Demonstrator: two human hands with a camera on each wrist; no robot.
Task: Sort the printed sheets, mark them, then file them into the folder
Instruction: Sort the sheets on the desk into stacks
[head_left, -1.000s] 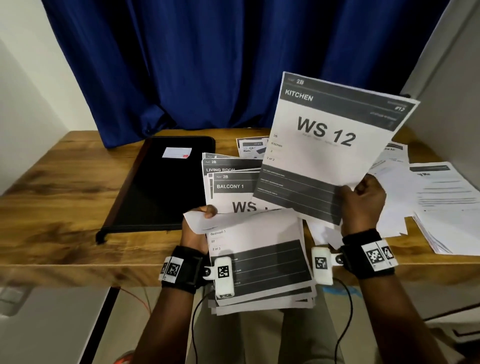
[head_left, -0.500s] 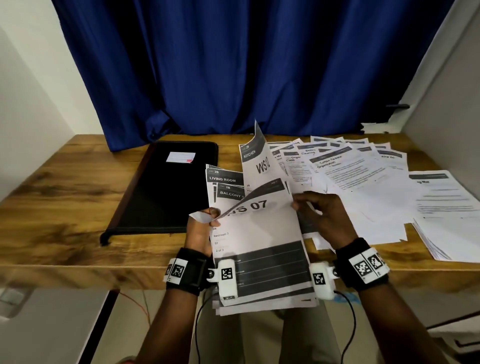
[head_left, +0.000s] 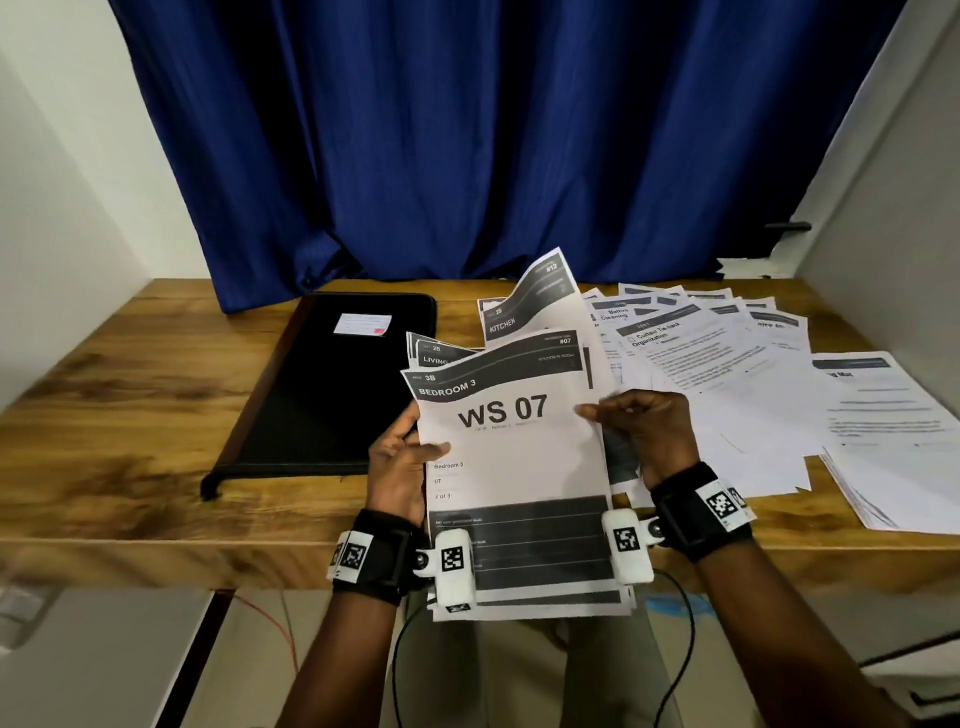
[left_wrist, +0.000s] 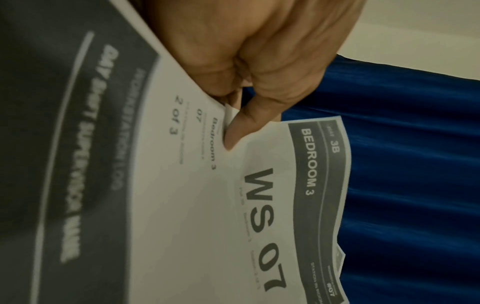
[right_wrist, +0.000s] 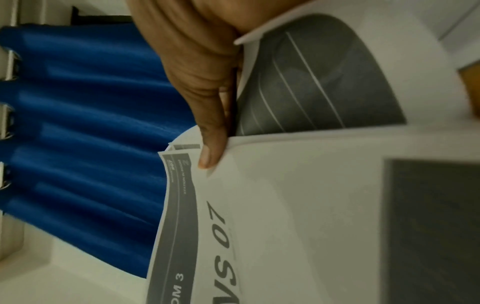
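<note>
Nearest the camera, both hands are on the stack (head_left: 524, 561) of printed sheets, held upright over the table's (head_left: 130, 431) front edge. The left hand (head_left: 397, 467) grips the stack's left side, thumb laid across the face of the top sheet (head_left: 511, 452) and pressing it down just above the "Bedroom 3" line. That top sheet reads "BEDROOM 3, WS 07", its upper edge rippling slightly. The right hand (head_left: 644, 431) is on the right edge, thumb on top and fingers curled behind, pinching the top sheet; the wrist view shows the thumb at the margin, though how many sheets sit in that pinch is hard to tell. Behind it, a sheet headed KITCHEN (head_left: 530, 306) stands curled up out of the stack, and a LIVING sheet (head_left: 436, 356) peeks out at the left.

Further back on the left, the black folder (head_left: 337, 395) lies closed and flat, a small white label (head_left: 362, 324) near its far end. To the right, loose sheets (head_left: 727, 374) are fanned over the wood, with a separate pile (head_left: 893, 441) at the far right. A blue curtain (head_left: 493, 130) hangs behind.
</note>
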